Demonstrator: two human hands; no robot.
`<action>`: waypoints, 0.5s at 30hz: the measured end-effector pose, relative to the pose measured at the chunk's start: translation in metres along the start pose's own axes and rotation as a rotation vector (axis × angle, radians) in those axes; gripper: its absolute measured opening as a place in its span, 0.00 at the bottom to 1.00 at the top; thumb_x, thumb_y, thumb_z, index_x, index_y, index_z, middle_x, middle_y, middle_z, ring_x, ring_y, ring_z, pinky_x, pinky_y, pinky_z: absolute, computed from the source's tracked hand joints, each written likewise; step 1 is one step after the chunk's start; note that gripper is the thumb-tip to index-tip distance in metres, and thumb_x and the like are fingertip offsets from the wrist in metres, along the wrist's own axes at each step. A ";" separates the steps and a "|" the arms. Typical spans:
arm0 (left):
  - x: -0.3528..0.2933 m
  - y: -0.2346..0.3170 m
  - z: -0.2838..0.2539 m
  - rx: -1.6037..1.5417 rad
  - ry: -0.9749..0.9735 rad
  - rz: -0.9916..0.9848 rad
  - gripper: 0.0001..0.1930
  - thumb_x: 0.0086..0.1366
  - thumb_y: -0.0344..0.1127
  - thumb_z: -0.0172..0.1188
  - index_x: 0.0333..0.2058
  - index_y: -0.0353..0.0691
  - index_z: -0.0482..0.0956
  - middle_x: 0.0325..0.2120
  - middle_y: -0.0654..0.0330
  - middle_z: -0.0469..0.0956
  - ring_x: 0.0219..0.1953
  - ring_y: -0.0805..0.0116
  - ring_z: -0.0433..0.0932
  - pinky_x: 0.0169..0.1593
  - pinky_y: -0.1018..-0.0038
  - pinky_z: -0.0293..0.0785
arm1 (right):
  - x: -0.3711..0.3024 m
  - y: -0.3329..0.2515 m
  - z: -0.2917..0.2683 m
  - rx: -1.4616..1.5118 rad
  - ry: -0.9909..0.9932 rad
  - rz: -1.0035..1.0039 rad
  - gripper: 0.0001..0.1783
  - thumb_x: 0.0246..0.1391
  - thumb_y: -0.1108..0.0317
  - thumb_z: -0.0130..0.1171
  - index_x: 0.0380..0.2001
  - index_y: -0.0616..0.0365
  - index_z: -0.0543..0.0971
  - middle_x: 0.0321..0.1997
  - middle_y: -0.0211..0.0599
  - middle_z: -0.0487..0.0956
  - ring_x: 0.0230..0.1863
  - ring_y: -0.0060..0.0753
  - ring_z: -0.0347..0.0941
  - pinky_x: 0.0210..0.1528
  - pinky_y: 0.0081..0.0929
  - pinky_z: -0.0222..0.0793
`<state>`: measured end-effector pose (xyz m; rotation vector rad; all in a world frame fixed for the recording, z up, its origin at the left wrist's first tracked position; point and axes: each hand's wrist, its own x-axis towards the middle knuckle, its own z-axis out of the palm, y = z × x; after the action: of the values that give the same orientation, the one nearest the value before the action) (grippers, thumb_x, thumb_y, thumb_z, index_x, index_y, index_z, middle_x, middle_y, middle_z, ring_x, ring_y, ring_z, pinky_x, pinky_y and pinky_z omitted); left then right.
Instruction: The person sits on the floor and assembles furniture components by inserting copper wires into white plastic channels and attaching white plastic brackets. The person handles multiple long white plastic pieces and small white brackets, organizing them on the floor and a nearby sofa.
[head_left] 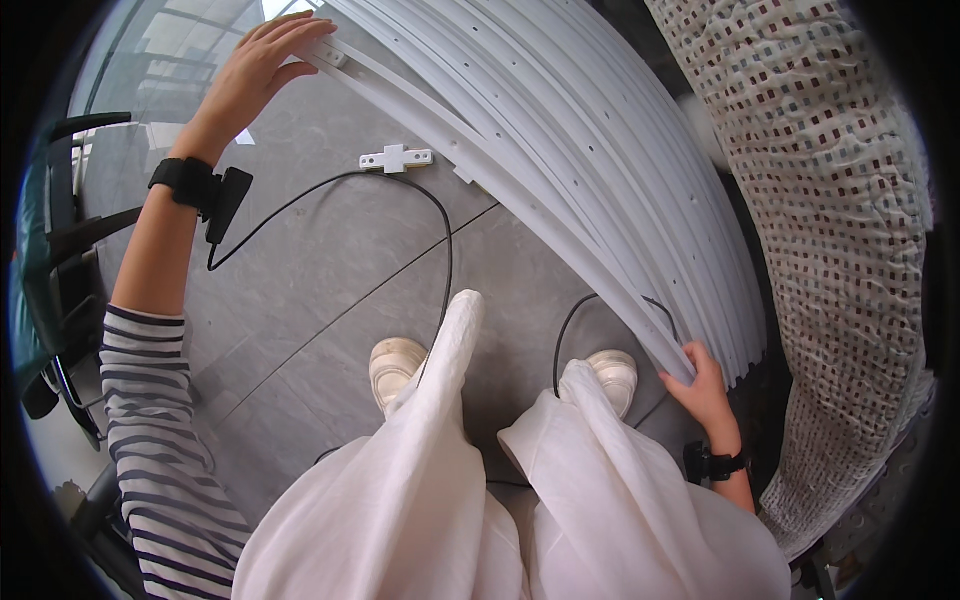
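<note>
A long white slotted rail (480,155) slants across the view from far left to near right. My left hand (262,70) is at its far end, with the fingers over the end and the thumb below, closed on it. Just beside those fingertips, a small white connector piece (330,52) sits at the rail's end. My right hand (702,388) grips the near end between thumb and fingers. Another small white connector (395,158) with a raised middle lies on the floor, and part of a similar white piece (468,176) shows beside the rail.
Several more white rails (590,140) lie side by side to the right of the held one. A patterned quilted cover (810,230) borders the right side. Black cables (450,240) run from my wrist devices toward my legs. Dark chair parts (75,240) stand at left on the grey tiled floor (300,290).
</note>
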<state>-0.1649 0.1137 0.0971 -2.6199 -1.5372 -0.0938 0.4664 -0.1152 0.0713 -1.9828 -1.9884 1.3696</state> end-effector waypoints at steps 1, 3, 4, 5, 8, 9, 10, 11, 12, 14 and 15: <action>0.000 -0.010 0.003 -0.011 0.022 -0.011 0.26 0.63 0.34 0.62 0.61 0.51 0.73 0.62 0.63 0.72 0.67 0.59 0.66 0.70 0.61 0.64 | 0.000 -0.001 0.001 -0.002 0.019 -0.010 0.22 0.44 0.69 0.74 0.40 0.62 0.74 0.31 0.44 0.80 0.33 0.39 0.79 0.39 0.32 0.73; -0.003 -0.027 0.011 -0.066 0.059 -0.086 0.25 0.68 0.33 0.59 0.64 0.50 0.70 0.63 0.59 0.70 0.66 0.54 0.67 0.68 0.61 0.65 | 0.001 -0.008 0.007 0.046 0.095 -0.055 0.21 0.45 0.69 0.74 0.41 0.62 0.76 0.31 0.44 0.80 0.33 0.39 0.79 0.38 0.32 0.73; -0.011 -0.027 0.021 -0.106 0.077 -0.181 0.26 0.69 0.34 0.59 0.64 0.50 0.69 0.63 0.58 0.70 0.66 0.54 0.67 0.67 0.61 0.65 | 0.003 -0.012 0.011 0.071 0.131 -0.079 0.21 0.45 0.69 0.74 0.41 0.62 0.76 0.31 0.44 0.81 0.33 0.39 0.79 0.38 0.31 0.73; -0.010 -0.014 0.028 -0.151 0.098 -0.268 0.27 0.69 0.35 0.59 0.65 0.49 0.67 0.63 0.57 0.70 0.66 0.53 0.67 0.67 0.61 0.65 | 0.006 -0.012 0.017 0.096 0.161 -0.091 0.23 0.45 0.67 0.74 0.43 0.64 0.77 0.32 0.47 0.81 0.33 0.44 0.80 0.38 0.34 0.74; -0.022 0.014 0.053 -0.298 0.106 -0.357 0.28 0.69 0.35 0.59 0.66 0.45 0.63 0.63 0.52 0.69 0.66 0.52 0.66 0.67 0.63 0.64 | 0.028 -0.029 0.023 0.011 0.252 -0.113 0.23 0.47 0.64 0.73 0.44 0.65 0.77 0.34 0.51 0.82 0.35 0.50 0.81 0.39 0.36 0.75; -0.025 0.034 0.059 -0.363 0.072 -0.384 0.27 0.69 0.35 0.59 0.65 0.43 0.64 0.63 0.52 0.69 0.66 0.52 0.66 0.67 0.63 0.63 | 0.037 -0.039 0.022 0.010 0.263 -0.118 0.23 0.48 0.63 0.73 0.44 0.65 0.77 0.34 0.52 0.82 0.36 0.52 0.81 0.40 0.38 0.75; -0.029 0.054 0.064 -0.426 0.038 -0.411 0.27 0.69 0.34 0.59 0.64 0.42 0.64 0.63 0.52 0.68 0.66 0.52 0.66 0.68 0.63 0.63 | 0.049 -0.051 0.019 0.009 0.274 -0.124 0.23 0.49 0.62 0.72 0.44 0.64 0.77 0.35 0.53 0.82 0.37 0.54 0.81 0.40 0.39 0.75; -0.034 0.071 0.070 -0.462 -0.001 -0.403 0.26 0.69 0.33 0.59 0.64 0.41 0.64 0.64 0.52 0.67 0.66 0.52 0.65 0.68 0.63 0.62 | 0.060 -0.062 0.017 0.009 0.285 -0.131 0.23 0.49 0.62 0.72 0.44 0.64 0.77 0.36 0.55 0.82 0.38 0.56 0.81 0.41 0.40 0.75; -0.039 0.089 0.075 -0.503 -0.038 -0.394 0.26 0.68 0.32 0.59 0.63 0.40 0.64 0.64 0.53 0.66 0.66 0.52 0.64 0.68 0.63 0.62 | 0.071 -0.070 0.017 -0.027 0.295 -0.140 0.24 0.49 0.62 0.72 0.45 0.64 0.77 0.37 0.55 0.82 0.39 0.56 0.80 0.41 0.41 0.75; -0.046 0.123 0.072 -0.544 -0.096 -0.313 0.28 0.64 0.31 0.62 0.62 0.40 0.66 0.63 0.54 0.66 0.66 0.52 0.64 0.67 0.62 0.63 | 0.092 -0.084 0.021 -0.086 0.304 -0.164 0.24 0.50 0.62 0.71 0.47 0.63 0.75 0.40 0.56 0.82 0.41 0.57 0.80 0.43 0.42 0.75; -0.045 0.140 0.066 -0.567 -0.129 -0.273 0.28 0.63 0.30 0.63 0.61 0.40 0.66 0.63 0.54 0.66 0.66 0.52 0.64 0.67 0.61 0.64 | 0.100 -0.092 0.021 -0.076 0.309 -0.195 0.25 0.50 0.63 0.70 0.48 0.63 0.75 0.42 0.56 0.81 0.42 0.58 0.80 0.44 0.42 0.75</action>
<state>-0.0646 0.0145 0.0185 -2.8305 -2.1791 -0.4518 0.3612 -0.0279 0.0561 -1.8349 -2.0463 0.8983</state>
